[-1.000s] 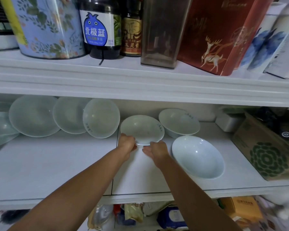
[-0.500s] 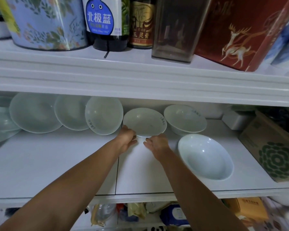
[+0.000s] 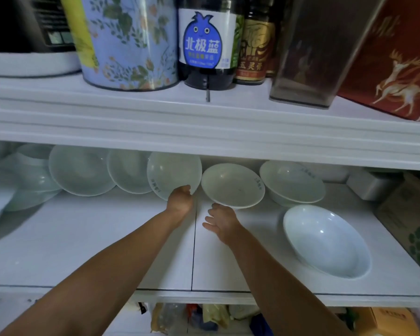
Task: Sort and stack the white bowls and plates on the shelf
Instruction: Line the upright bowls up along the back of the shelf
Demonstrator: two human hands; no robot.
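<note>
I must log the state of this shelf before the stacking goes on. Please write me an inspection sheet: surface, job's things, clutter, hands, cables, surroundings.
Surface: white shelf board, with a seam down its middle.
Job's things: row of white ceramic bowls leaning at the back left; rightmost leaning bowl; tilted white centre bowl; white bowl behind it; wide shallow white bowl flat at the front right.
Clutter: brown cardboard box with green print at the right end.
Hands: left hand grips the rightmost leaning bowl's lower rim; right hand open at the centre bowl's near rim, contact unclear.
Cables: nothing seen.
Surroundings: upper shelf holds a blue floral tin, a dark bottle with blue label and a red deer-print box.
</note>
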